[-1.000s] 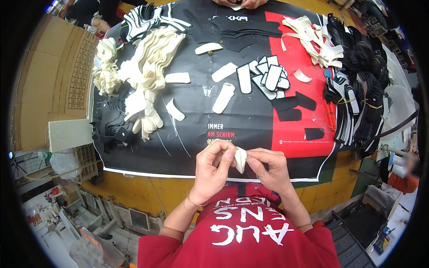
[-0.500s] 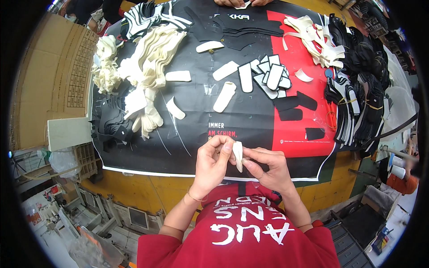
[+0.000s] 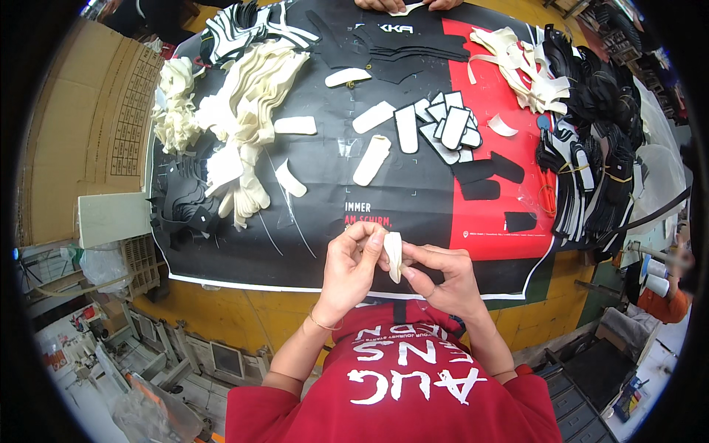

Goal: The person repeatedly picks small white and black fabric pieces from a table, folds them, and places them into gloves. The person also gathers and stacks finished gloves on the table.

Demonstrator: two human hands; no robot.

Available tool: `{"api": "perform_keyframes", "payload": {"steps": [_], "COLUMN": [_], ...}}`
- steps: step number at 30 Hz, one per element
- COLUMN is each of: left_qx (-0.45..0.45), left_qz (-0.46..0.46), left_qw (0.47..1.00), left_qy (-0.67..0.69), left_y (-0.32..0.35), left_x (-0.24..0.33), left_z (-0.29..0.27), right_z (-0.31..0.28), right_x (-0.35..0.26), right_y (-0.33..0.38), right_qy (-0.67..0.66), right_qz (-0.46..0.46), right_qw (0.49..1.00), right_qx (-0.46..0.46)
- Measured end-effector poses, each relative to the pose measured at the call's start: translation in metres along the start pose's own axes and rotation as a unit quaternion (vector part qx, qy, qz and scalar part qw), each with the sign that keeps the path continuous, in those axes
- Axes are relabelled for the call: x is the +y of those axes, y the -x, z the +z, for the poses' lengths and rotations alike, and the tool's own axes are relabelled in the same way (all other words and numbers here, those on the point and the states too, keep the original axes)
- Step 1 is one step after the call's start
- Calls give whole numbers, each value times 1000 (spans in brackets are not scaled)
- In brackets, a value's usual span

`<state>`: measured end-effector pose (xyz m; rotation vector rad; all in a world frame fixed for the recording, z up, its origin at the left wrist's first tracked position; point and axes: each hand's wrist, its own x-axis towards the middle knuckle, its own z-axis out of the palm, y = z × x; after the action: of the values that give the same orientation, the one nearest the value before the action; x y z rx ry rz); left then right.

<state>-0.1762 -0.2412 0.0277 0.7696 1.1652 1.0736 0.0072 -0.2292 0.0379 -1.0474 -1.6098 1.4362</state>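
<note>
Between my two hands, above the near edge of the table, is a cream fabric piece (image 3: 394,258), narrow and folded or curled. My left hand (image 3: 352,267) pinches it from the left with thumb and fingers. From the right, my right hand (image 3: 444,279) grips its side and lower part. Beyond my hands, a cream padded strip (image 3: 371,160) lies on the dark table cover (image 3: 317,199). Further right sits a pile of white pieces with black edging (image 3: 452,127). A small curved cream piece (image 3: 291,179) rests to the left.
Stacked cream fabric pieces (image 3: 255,88) cover the left side, with dark pieces (image 3: 185,199) near them. Black pieces (image 3: 487,173) lie on the red area. Bundled black-and-white straps (image 3: 572,181) and orange-handled scissors (image 3: 546,193) are at the right. Another person's hands (image 3: 406,6) work at the far edge.
The cream piece has turned slightly in my fingers, and its broad side shows more. My hands stay almost in place. Across the table, the other person's hands have shifted a little right.
</note>
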Motion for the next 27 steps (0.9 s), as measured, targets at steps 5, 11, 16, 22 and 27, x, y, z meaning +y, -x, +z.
{"api": "perform_keyframes", "payload": {"steps": [5,11,16,22,27], "left_qx": [-18,0,53,180,179], "left_qz": [21,42,52,80,73], "left_qw": [997,998,997,980,981], "left_qy": [67,41,2,-21,12], "left_y": [6,6,6,12,17], "left_x": [0,-5,-4,11,11], "left_z": [9,18,-2,-43,-37], "right_z": [10,13,12,13,27], "right_x": [2,1,-1,6,5], "right_y": [0,-1,-9,-57,-83], "right_qy": [54,133,63,-10,292], "right_qz": [16,-28,9,14,-102], "right_qw": [994,984,988,995,946], "right_qx": [90,117,140,96,97]}}
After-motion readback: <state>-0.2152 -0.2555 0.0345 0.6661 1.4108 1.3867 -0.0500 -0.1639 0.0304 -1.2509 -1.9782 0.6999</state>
